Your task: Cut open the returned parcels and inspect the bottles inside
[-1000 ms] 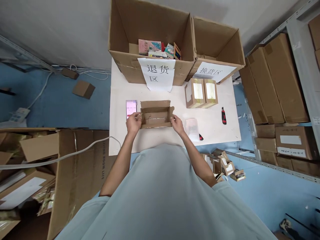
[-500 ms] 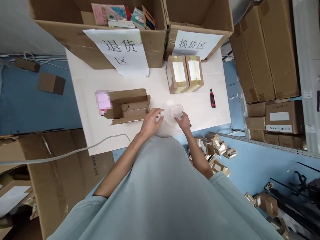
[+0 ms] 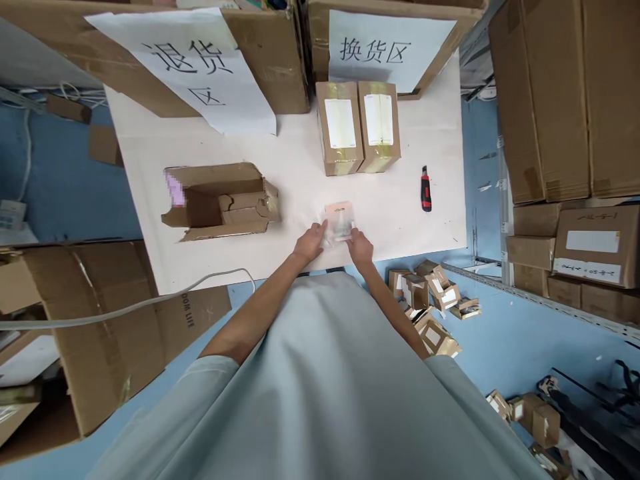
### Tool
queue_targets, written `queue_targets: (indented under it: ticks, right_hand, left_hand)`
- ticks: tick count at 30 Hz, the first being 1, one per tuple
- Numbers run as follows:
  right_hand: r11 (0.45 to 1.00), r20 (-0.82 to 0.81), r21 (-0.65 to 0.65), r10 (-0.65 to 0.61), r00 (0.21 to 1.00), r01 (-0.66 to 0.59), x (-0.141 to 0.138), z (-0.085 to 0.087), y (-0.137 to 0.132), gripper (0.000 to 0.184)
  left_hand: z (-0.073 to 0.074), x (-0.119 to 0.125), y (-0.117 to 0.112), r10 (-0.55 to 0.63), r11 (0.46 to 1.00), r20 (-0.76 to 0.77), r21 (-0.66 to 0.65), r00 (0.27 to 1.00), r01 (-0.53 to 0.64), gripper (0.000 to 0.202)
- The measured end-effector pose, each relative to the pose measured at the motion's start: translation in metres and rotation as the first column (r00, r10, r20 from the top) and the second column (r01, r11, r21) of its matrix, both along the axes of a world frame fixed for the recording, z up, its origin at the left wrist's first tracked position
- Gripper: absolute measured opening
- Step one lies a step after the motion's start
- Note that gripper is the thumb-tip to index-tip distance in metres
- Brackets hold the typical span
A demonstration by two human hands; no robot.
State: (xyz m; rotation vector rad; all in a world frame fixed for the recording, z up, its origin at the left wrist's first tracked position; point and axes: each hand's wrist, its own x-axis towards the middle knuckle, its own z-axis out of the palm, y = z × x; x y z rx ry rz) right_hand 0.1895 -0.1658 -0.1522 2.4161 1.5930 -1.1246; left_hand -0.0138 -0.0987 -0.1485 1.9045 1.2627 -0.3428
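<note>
A small clear plastic bag with a pale pink card in it [image 3: 340, 219] lies between my hands near the table's front edge. My left hand [image 3: 309, 247] pinches its left side, thumb and fingers together on the crinkled film. On the lower right corner, my right hand [image 3: 361, 249] is closed with its fingertips on the edge. To the left stands an open, empty cardboard box [image 3: 225, 230] with torn flaps, a blurred pink-purple patch at its left end. Print on the card is too small to read.
Two taped cartons [image 3: 341, 160] stand behind the bag on the white table [image 3: 295, 150]. A red and black box cutter [image 3: 425, 190] lies at right. Large labelled boxes [image 3: 280, 73] line the back. A grey cable [image 3: 200, 280] crosses the left front edge.
My hands have gone from loosely spread around the bag to gripping its two sides. The view has shifted, and the pink card now shows more clearly.
</note>
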Motion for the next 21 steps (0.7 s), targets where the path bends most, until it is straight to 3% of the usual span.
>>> queue_targets:
  ticks: [4, 8, 13, 18, 21]
  right_hand:
    - [0.991, -0.032, -0.015, 0.130, 0.991, -0.131, 0.017, 0.004, 0.006, 0.019]
    - [0.991, -0.108, 0.047, 0.128, 0.986, -0.124, 0.030, 0.018, 0.006, 0.013]
    - [0.961, -0.304, 0.260, -0.009, 0.953, 0.092, 0.040, 0.049, 0.006, 0.025]
    - [0.840, -0.489, 0.432, -0.089, 0.868, 0.329, 0.039, 0.093, 0.023, 0.031]
    - [0.758, -0.548, 0.518, -0.063, 0.834, 0.397, 0.031, 0.121, 0.038, 0.026]
  left_hand:
    - [0.003, 0.003, -0.010, 0.013, 0.999, -0.046, 0.044, 0.999, -0.011, 0.057]
    - [0.014, 0.000, -0.013, 0.133, 0.986, 0.033, 0.097, 0.991, -0.135, 0.037]
    - [0.048, 0.001, -0.002, 0.311, 0.919, 0.293, 0.147, 0.904, -0.365, 0.027]
    - [0.091, 0.009, 0.019, 0.356, 0.839, 0.560, 0.161, 0.749, -0.519, 0.019]
    - [0.116, 0.013, 0.032, 0.307, 0.802, 0.694, 0.179, 0.651, -0.569, 0.015]
